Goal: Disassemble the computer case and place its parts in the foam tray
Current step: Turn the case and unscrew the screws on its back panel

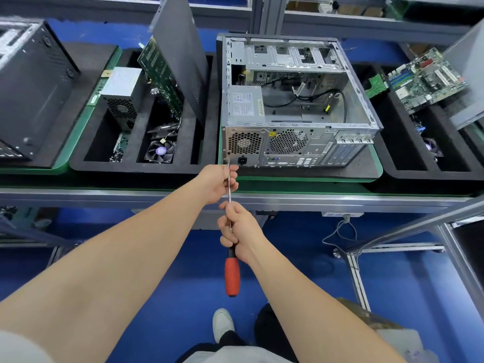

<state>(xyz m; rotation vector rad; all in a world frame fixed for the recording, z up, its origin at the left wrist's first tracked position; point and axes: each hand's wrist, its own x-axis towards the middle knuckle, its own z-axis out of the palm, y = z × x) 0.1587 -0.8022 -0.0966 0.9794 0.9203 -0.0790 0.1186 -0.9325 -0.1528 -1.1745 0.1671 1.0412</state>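
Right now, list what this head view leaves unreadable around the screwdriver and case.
- Screwdriver tip: the left hand covers it.
- Screw at the computer case rear corner: too small.
- Power supply label: print blurred.
- Shaft's middle: the right hand wraps it.

A single wide-angle view is given from the person's head, directed forward and steeply down. The table (pixel 262 199) is seen close ahead, and the floor (pixel 162 271) is taken in directly beneath.

one computer case (pixel 296 106), one screwdriver (pixel 231 273), two hands (pixel 218 183)
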